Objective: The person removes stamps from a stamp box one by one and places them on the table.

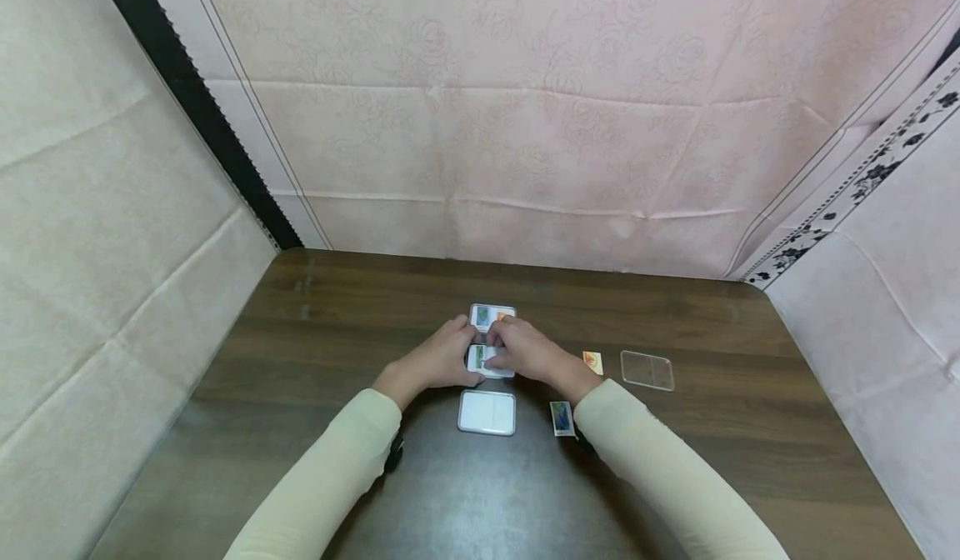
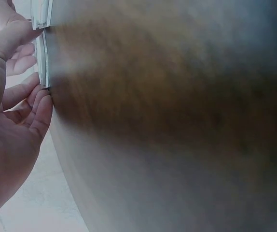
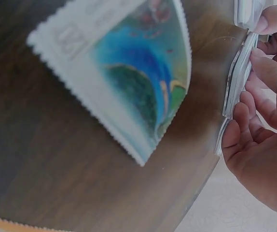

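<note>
Three small clear-and-white plastic cases lie in a column on the table. My left hand point(image 1: 438, 357) grips the middle case point(image 1: 476, 367) from its left side, thumb at the near edge and fingers at the far edge. A green stamp point(image 1: 479, 353) shows in that case's left half. Over the same case is my right hand point(image 1: 528, 352), fingers bent, with thumb and fingertips at the case; whether they pinch anything is hidden. The far case point(image 1: 483, 307) holds a bluish stamp and an orange one. Nearest me lies the third case point(image 1: 487, 412), plain white.
On the right, an orange stamp point(image 1: 592, 362) and a blue-green stamp point(image 1: 562, 419) lie on the brown wooden table point(image 1: 720, 452), near my right forearm. Farther right is a clear plastic lid point(image 1: 647, 370). Pale cloth curtains point(image 1: 487, 152) surround the table's far edge and sides.
</note>
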Action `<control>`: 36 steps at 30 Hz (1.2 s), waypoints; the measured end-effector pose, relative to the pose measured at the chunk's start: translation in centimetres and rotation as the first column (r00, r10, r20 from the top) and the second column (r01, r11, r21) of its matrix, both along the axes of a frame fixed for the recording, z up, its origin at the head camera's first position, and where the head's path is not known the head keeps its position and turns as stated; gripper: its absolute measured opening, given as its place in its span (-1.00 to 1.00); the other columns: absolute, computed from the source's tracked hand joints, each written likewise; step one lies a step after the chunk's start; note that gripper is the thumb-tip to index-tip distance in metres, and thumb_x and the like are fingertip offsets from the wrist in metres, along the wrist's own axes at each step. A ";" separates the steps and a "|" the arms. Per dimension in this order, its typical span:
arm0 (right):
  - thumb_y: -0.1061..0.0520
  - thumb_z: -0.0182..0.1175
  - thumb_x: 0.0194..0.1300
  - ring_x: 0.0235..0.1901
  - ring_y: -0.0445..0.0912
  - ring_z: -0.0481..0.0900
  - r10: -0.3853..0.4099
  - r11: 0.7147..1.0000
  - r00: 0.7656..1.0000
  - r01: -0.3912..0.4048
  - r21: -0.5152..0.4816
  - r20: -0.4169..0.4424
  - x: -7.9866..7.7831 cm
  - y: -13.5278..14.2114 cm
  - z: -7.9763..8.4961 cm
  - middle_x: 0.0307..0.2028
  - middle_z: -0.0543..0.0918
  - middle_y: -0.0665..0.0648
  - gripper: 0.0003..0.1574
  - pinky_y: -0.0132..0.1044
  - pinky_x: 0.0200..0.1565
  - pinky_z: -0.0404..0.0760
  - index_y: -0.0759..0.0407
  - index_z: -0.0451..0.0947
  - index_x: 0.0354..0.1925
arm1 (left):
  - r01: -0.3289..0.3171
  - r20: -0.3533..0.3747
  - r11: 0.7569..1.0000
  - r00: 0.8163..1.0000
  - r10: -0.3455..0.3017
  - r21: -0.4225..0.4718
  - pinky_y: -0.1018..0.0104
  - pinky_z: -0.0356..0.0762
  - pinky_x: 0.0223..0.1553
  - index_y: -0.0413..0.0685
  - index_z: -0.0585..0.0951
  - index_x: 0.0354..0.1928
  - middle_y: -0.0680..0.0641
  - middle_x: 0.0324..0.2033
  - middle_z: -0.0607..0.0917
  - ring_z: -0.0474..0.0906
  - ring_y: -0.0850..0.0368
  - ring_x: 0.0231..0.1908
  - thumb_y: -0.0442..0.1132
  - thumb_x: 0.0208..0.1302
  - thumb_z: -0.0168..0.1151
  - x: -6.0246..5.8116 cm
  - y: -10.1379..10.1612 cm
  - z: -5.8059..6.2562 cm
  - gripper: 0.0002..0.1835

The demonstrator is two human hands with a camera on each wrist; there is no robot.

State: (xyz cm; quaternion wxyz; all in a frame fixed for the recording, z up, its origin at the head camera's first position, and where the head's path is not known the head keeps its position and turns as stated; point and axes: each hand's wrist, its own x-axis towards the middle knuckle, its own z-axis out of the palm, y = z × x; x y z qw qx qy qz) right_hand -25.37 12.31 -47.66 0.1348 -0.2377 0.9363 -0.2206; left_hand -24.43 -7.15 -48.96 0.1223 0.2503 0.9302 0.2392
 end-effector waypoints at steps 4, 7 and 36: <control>0.06 0.52 0.21 -0.18 -0.11 0.54 -0.008 1.000 1.000 0.008 -0.013 0.008 -0.1 -0.1 0.0 -0.15 0.61 0.06 -0.60 -0.22 -0.02 0.64 0.16 0.60 -0.07 | 0.004 -0.002 1.000 1.000 -0.004 -0.003 0.21 0.59 0.11 -0.20 0.58 0.16 -0.04 0.04 0.49 0.42 0.10 -0.03 0.02 0.13 0.57 0.0 0.0 0.0 -0.35; 0.08 0.54 0.20 -0.20 -0.11 0.54 -0.011 0.999 1.000 0.012 -0.031 0.013 -0.1 -0.1 0.0 -0.18 0.60 0.05 -0.60 -0.23 -0.06 0.63 0.15 0.57 -0.10 | 0.008 -0.007 1.000 1.000 -0.008 -0.003 0.23 0.58 0.07 -0.20 0.58 0.15 -0.04 0.01 0.49 0.41 0.10 -0.05 0.01 0.13 0.56 0.0 -0.1 0.0 -0.35; 0.14 0.34 0.41 -0.27 -0.14 0.60 -0.059 0.989 0.998 0.062 -0.138 0.026 -0.3 -0.4 -0.2 -0.29 0.71 0.00 -0.95 -0.22 -0.11 0.64 0.08 0.65 -0.22 | 0.006 -0.016 1.000 1.000 -0.006 -0.008 0.20 0.57 0.18 -0.21 0.55 0.20 -0.06 0.08 0.49 0.42 0.09 0.00 0.02 0.12 0.57 0.0 0.0 -0.1 -0.30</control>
